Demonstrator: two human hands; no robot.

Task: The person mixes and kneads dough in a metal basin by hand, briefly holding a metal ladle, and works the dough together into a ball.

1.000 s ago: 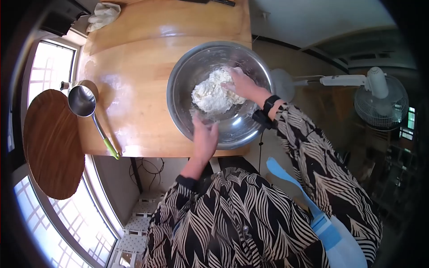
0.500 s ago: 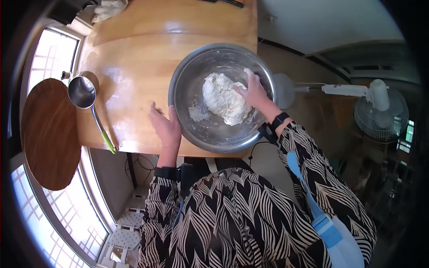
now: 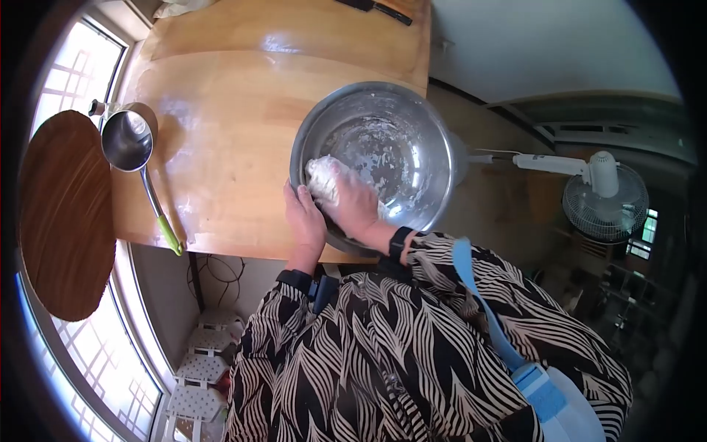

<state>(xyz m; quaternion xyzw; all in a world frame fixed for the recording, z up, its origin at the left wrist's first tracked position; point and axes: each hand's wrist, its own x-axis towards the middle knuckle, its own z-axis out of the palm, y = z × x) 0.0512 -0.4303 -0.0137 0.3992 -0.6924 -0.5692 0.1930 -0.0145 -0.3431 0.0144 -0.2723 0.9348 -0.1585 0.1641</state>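
Note:
A large metal bowl sits near the front right of the wooden table. The lump of white dough is against the bowl's left wall, partly covered by my right hand, whose fingers are closed over it. My left hand grips the bowl's lower left rim from outside, its thumb at the edge. Bits of dough and flour cling to the exposed bottom of the bowl.
On the left of the table lies a metal ladle with a green handle end, near a round wooden board. A black-handled knife lies at the far edge. A white fan stands right; white stools are lower left.
My right hand has moved from the dough's right side to the bowl's left, and the dough has shifted left with it. My left hand has closed on the rim. The view has shifted slightly.

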